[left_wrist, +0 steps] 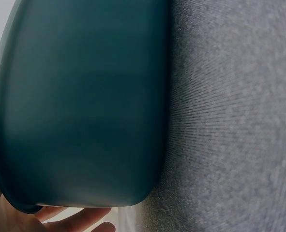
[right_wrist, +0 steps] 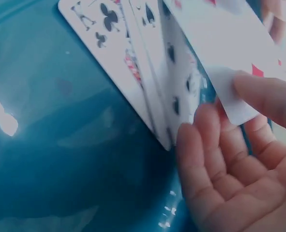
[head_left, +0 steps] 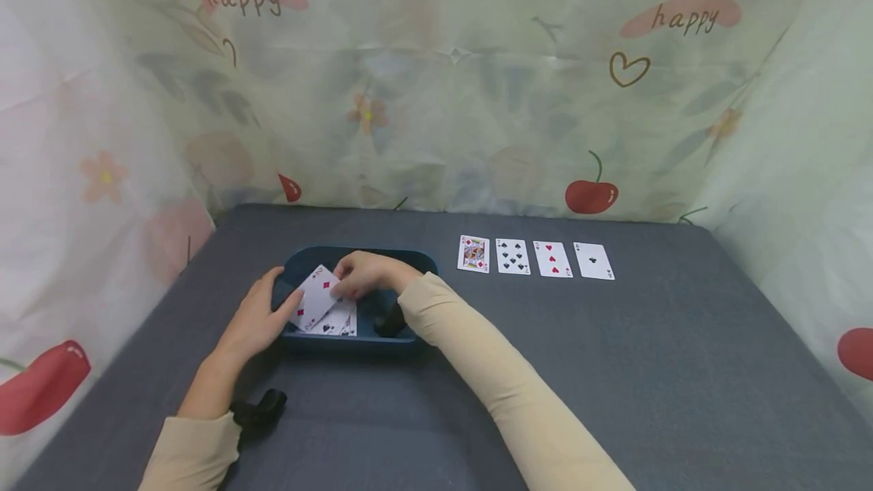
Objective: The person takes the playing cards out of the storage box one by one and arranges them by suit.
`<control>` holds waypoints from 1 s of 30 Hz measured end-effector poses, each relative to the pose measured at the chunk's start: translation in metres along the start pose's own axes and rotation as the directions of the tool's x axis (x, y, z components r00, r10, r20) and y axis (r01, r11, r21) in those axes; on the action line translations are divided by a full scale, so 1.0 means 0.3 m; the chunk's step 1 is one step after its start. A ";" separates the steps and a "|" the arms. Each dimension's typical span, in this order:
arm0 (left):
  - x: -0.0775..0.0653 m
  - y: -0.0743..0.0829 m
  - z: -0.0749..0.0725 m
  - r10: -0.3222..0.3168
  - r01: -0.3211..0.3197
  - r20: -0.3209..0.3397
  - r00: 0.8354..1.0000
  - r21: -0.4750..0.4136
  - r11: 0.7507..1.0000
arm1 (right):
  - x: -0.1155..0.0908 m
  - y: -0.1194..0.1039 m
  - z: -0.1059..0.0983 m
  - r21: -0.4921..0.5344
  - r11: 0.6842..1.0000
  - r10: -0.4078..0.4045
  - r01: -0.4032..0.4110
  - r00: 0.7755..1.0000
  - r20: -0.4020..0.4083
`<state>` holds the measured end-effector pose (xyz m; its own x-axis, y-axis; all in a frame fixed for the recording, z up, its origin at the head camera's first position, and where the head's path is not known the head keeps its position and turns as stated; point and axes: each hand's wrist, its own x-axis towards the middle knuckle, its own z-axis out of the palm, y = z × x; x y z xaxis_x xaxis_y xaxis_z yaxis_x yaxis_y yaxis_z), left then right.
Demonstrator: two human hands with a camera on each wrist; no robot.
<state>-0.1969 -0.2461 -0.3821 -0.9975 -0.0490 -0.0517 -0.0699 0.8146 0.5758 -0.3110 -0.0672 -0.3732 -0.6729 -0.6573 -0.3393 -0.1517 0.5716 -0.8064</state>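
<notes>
A dark teal tray [head_left: 398, 258] lies left of the middle of the table. My left hand [head_left: 255, 320] grips its left end; fingers [left_wrist: 80, 220] show along the outer wall and the thumb comes over the rim beside a card. Inside the tray my right hand [head_left: 364, 275] pinches a two of diamonds [head_left: 317, 295] between thumb and fingers. This card is lifted and tilted, its face partly washed out in the right wrist view. Beneath it, several fanned cards [right_wrist: 111, 53] with black suit marks lie on the tray floor, partly covered.
Right of the tray, a row of face-up cards lies on the grey cloth [head_left: 655, 370]: a diamond face card [head_left: 474, 254], a seven of spades [head_left: 513, 257], a three of hearts [head_left: 552, 259] and an ace of clubs [head_left: 594, 261]. A printed curtain [head_left: 443, 112] hangs behind.
</notes>
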 end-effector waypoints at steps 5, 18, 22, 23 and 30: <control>0.005 0.001 0.003 -0.006 0.006 0.000 1.000 0.006 1.000 | -0.011 -0.003 -0.028 0.098 0.995 -0.017 0.023 0.998 -0.062; 0.000 0.001 0.005 0.011 -0.011 -0.027 1.000 0.002 1.000 | -0.110 0.023 -0.167 0.284 0.952 -0.041 0.112 0.969 -0.244; -0.005 0.001 0.004 0.034 -0.034 -0.044 0.998 0.002 0.999 | -0.155 0.042 -0.217 0.324 0.936 -0.034 0.136 0.952 -0.303; -0.006 0.001 0.003 0.041 -0.041 -0.048 0.998 0.002 0.999 | -0.167 0.047 -0.229 0.329 0.934 -0.033 0.142 0.948 -0.315; -0.007 -0.001 0.003 0.052 -0.052 -0.044 0.998 -0.001 0.999 | -0.251 0.107 -0.297 0.360 0.919 -0.026 0.163 0.933 -0.358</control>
<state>-0.1947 -0.2457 -0.3830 -0.9994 -0.0325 0.0143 -0.0183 0.8157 0.5783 -0.3298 0.0446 -0.3303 -0.8832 -0.4527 -0.1227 0.0113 0.2410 -0.9705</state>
